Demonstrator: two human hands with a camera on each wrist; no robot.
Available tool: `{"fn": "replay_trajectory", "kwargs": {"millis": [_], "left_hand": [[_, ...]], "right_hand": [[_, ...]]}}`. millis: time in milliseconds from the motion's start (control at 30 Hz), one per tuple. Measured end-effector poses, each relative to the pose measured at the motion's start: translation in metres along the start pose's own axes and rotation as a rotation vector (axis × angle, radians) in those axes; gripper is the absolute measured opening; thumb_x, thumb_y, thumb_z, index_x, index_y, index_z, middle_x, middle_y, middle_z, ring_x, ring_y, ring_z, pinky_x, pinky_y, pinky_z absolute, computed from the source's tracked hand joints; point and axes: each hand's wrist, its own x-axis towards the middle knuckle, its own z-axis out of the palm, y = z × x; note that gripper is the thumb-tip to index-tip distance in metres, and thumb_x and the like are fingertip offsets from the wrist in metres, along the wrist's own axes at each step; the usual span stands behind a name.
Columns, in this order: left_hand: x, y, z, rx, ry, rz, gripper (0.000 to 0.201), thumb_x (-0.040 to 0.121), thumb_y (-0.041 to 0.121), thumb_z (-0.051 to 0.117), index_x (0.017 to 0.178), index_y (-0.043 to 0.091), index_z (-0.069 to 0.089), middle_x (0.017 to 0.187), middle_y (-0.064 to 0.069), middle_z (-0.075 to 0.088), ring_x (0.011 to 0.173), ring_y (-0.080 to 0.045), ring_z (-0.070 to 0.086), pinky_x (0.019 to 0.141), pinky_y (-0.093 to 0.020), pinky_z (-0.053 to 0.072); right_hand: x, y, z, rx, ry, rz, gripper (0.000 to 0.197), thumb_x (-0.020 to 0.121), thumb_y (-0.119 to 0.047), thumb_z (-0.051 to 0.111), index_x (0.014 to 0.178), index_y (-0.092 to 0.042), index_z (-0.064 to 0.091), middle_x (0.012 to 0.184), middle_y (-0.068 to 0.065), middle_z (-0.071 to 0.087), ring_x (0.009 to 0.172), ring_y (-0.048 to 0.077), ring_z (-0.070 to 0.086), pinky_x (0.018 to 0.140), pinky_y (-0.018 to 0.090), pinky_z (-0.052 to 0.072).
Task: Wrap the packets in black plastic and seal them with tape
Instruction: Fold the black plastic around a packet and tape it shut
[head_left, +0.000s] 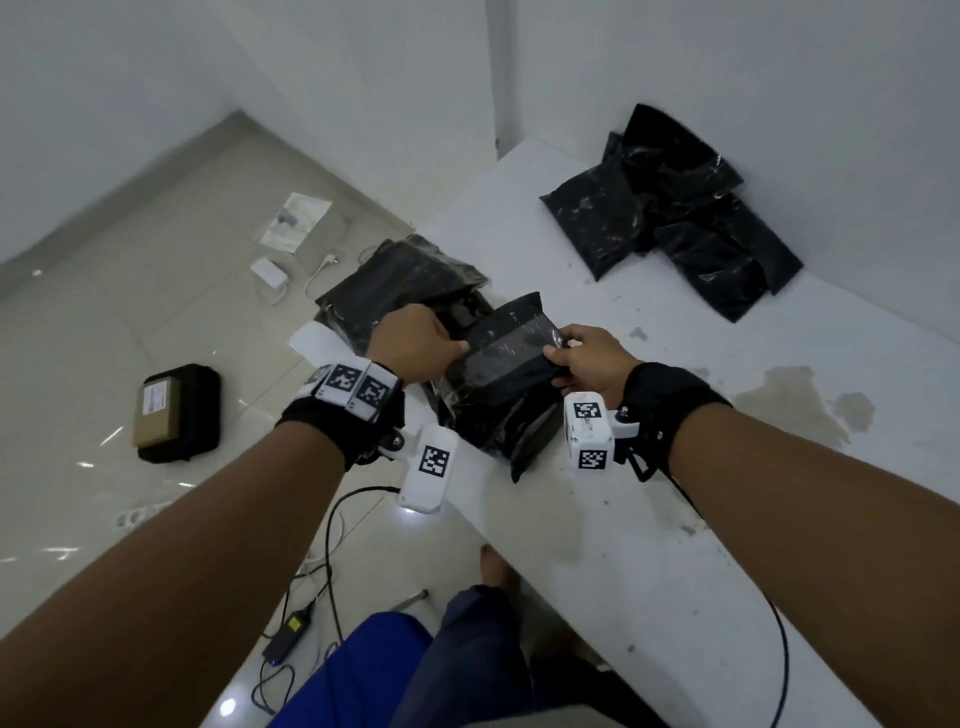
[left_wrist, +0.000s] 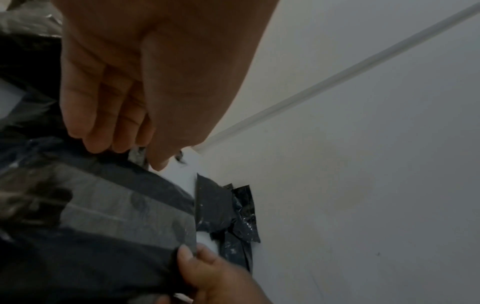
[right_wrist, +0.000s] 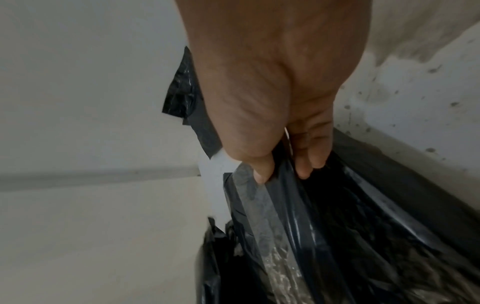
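Frame centre: left hand and right hand pinch the taped packet; seal apparently unfinished. Upper right: finished packets.

both hands pinching black packet, table

pale tiled floor left of white stained table. on floor: dark case with brown cardboard box resting on it, white label on box. farther back, white power adapter with cord, white plug, and flat white packet near wall. black cables trail over floor close to viewer, one ending in small black block with yellow label. plain white walls meet at corner.
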Motion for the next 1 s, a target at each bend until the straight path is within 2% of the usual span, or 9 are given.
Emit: {"fn": "replay_trajectory", "kwargs": {"millis": [133, 267, 367, 500, 633, 700, 800, 900, 1000], "left_hand": [[-0.001, -0.003, 0.020, 0.037, -0.061, 0.053, 0.031, 0.086, 0.032, 0.072, 0.093, 0.002, 0.071, 0.096, -0.016, 0.072, 0.089, -0.029, 0.067, 0.076, -0.038, 0.054], [0.004, -0.006, 0.033, 0.082, -0.168, 0.075, 0.030, 0.086, 0.030, 0.072, 0.098, 0.003, 0.068, 0.095, -0.013, 0.069, 0.089, -0.026, 0.064, 0.075, -0.035, 0.051], [0.009, -0.007, 0.036, 0.120, -0.183, 0.078, 0.025, 0.085, 0.029, 0.072, 0.092, 0.007, 0.065, 0.093, -0.014, 0.066, 0.082, -0.022, 0.058, 0.072, -0.034, 0.049], [0.018, -0.005, 0.033, 0.131, -0.169, 0.098, 0.033, 0.085, 0.036, 0.070, 0.088, 0.003, 0.070, 0.092, -0.014, 0.072, 0.085, -0.028, 0.067, 0.076, -0.038, 0.057], [0.027, 0.022, 0.020, 0.096, -0.117, 0.176, 0.033, 0.089, 0.037, 0.067, 0.077, 0.007, 0.063, 0.079, -0.013, 0.060, 0.078, -0.033, 0.065, 0.068, -0.031, 0.047], [0.036, 0.045, 0.013, 0.050, -0.092, 0.212, 0.034, 0.090, 0.037, 0.066, 0.089, 0.003, 0.068, 0.087, -0.013, 0.066, 0.087, -0.032, 0.064, 0.075, -0.032, 0.049], [0.057, 0.082, 0.011, -0.079, -0.060, 0.206, 0.028, 0.088, 0.039, 0.068, 0.101, 0.015, 0.063, 0.090, 0.000, 0.068, 0.091, -0.019, 0.065, 0.090, -0.034, 0.052], [0.079, 0.119, 0.017, -0.197, -0.089, 0.212, 0.019, 0.088, 0.036, 0.068, 0.089, 0.019, 0.060, 0.078, -0.002, 0.073, 0.081, -0.019, 0.071, 0.088, -0.038, 0.057], [0.105, 0.151, 0.022, -0.245, -0.119, 0.259, 0.020, 0.088, 0.029, 0.069, 0.072, 0.022, 0.059, 0.088, -0.011, 0.074, 0.090, -0.026, 0.070, 0.089, -0.041, 0.056]], "right_hand": [[0.017, 0.006, 0.018, -0.264, 0.150, -0.071, 0.027, 0.086, -0.026, 0.075, 0.106, -0.016, 0.060, 0.087, 0.007, 0.067, 0.070, 0.023, 0.068, 0.062, 0.035, 0.059], [0.026, 0.005, 0.027, -0.431, 0.296, -0.140, 0.040, 0.071, -0.034, 0.084, 0.095, -0.017, 0.057, 0.097, 0.004, 0.065, 0.088, 0.028, 0.067, 0.078, 0.046, 0.058], [0.028, 0.005, 0.029, -0.499, 0.298, -0.159, 0.043, 0.072, -0.034, 0.084, 0.100, -0.016, 0.057, 0.102, 0.005, 0.063, 0.091, 0.026, 0.065, 0.080, 0.042, 0.056], [0.028, 0.012, 0.023, -0.523, 0.332, -0.177, 0.045, 0.080, -0.042, 0.077, 0.112, -0.016, 0.058, 0.116, 0.007, 0.058, 0.100, 0.024, 0.060, 0.079, 0.029, 0.044], [0.024, 0.007, 0.001, -0.419, 0.394, -0.192, 0.041, 0.084, -0.042, 0.072, 0.113, -0.017, 0.057, 0.114, 0.004, 0.060, 0.100, 0.024, 0.061, 0.085, 0.035, 0.050], [0.022, 0.002, -0.019, -0.336, 0.427, -0.163, 0.039, 0.085, -0.040, 0.072, 0.112, -0.017, 0.057, 0.107, 0.001, 0.061, 0.098, 0.025, 0.063, 0.087, 0.044, 0.055], [0.020, -0.007, -0.055, -0.261, 0.497, -0.126, 0.036, 0.083, -0.037, 0.073, 0.109, -0.018, 0.056, 0.102, 0.002, 0.063, 0.094, 0.027, 0.066, 0.085, 0.048, 0.056], [0.023, -0.011, -0.095, -0.283, 0.567, -0.086, 0.037, 0.086, -0.034, 0.071, 0.113, -0.015, 0.056, 0.107, 0.007, 0.066, 0.095, 0.028, 0.066, 0.087, 0.040, 0.054], [0.032, -0.015, -0.134, -0.373, 0.674, -0.027, 0.037, 0.086, -0.027, 0.069, 0.116, -0.010, 0.056, 0.116, 0.011, 0.063, 0.105, 0.031, 0.061, 0.080, 0.030, 0.044]]}}
